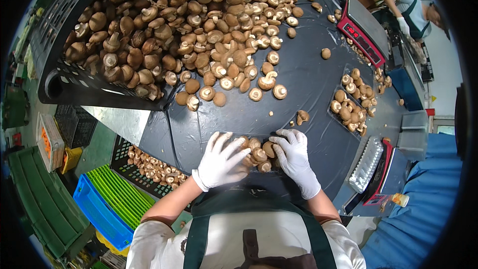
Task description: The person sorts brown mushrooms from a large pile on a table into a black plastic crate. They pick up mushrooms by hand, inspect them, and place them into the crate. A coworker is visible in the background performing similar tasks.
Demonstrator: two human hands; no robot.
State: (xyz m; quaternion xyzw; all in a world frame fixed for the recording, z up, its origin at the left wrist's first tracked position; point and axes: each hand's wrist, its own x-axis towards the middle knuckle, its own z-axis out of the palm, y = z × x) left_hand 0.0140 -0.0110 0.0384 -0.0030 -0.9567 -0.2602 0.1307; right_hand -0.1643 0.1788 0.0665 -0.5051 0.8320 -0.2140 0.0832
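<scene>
A clear plastic tray [257,134] of brown shiitake mushrooms [258,155] lies on the black-covered table before me, between my two white-gloved hands. My left hand [224,158] spreads its fingers over the tray's left end, fingertips by the mushrooms; it grips nothing that I can see. At the right end, the bent fingers of my right hand [295,160] touch a mushroom [269,149] and the tray's edge; whether they grip either cannot be made out. Both palms hide parts of the tray. A lone mushroom [303,117] rests just beyond my right hand.
A tipped black crate [101,95] spills a large mushroom heap [209,26] across the table. Two filled trays [349,110] sit at right, near a red scale [361,33]. Stacked empty trays [368,164] lie beside another scale [386,172]. A co-worker [412,11] stands far right.
</scene>
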